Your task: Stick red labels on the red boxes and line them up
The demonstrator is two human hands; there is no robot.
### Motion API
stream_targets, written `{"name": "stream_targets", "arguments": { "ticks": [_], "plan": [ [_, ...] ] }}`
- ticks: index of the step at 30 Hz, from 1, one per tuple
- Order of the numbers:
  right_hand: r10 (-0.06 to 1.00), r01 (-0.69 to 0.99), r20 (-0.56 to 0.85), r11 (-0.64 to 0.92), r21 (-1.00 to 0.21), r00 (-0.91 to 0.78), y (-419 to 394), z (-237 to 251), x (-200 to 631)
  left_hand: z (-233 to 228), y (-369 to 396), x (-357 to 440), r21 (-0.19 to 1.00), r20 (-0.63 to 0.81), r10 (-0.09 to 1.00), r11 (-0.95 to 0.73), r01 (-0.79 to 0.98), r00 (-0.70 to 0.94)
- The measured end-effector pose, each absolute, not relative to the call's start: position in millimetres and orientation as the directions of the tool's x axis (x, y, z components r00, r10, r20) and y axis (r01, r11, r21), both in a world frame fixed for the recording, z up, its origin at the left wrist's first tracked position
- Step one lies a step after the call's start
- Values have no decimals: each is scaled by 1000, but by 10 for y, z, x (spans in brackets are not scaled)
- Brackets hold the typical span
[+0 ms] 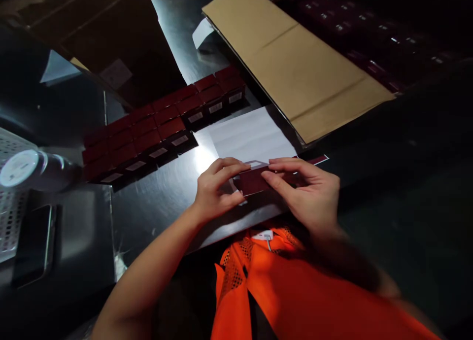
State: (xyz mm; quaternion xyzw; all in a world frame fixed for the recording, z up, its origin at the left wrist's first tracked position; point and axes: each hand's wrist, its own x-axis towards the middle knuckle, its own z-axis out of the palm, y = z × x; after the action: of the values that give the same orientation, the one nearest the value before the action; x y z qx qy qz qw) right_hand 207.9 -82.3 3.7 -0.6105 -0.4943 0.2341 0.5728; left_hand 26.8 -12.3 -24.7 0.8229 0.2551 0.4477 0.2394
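Observation:
Both my hands hold one small dark red box (pixel 253 181) just above the near edge of a shiny metal table (pixel 162 192). My left hand (pixel 216 187) pinches its left end, thumb below and fingers on top. Gripping the right end is my right hand (pixel 308 194), whose fingers lie over the top. A pale strip or flap (pixel 254 163) shows at the box's upper edge. A white sheet (pixel 251 133) lies on the table right behind the box.
Several finished dark red boxes (pixel 158 128) stand in rows at the back left. A flat brown cardboard sheet (pixel 295 59) lies at the back right beside more dark boxes (pixel 369 34). A phone (pixel 35 241), a bottle (pixel 33 170) and a perforated white basket (pixel 9 207) are at the left.

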Motion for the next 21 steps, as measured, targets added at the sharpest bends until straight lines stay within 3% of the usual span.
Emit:
{"name": "stream_targets", "arguments": {
  "ticks": [6, 8, 12, 15, 18, 21],
  "plan": [
    [848, 500, 313, 68, -864, 427, -822, 30, 2163, -230, -128, 259, 628, 593, 640, -748, 218, 488],
    [837, 439, 280, 53, -897, 470, -765, 13, 2231, -227, -137, 265, 673, 562, 673, -710, 208, 480],
    [839, 146, 181, 122, -982, 513, -658, -68, 2358, -239, -160, 275, 845, 425, 783, -523, 113, 454],
    [928, 61, 239, 231, -971, 285, -660, -63, 2395, -266, -156, 271, 925, 351, 834, -379, -20, 426],
    [930, 243, 359, 368, -897, -82, -684, 64, 2410, -298, -122, 264, 948, 309, 830, -308, -82, 464],
    [865, 472, 487, 481, -739, -121, -604, 267, 2469, -316, -75, 266, 894, 287, 817, -416, 166, 501]
  ]
}}
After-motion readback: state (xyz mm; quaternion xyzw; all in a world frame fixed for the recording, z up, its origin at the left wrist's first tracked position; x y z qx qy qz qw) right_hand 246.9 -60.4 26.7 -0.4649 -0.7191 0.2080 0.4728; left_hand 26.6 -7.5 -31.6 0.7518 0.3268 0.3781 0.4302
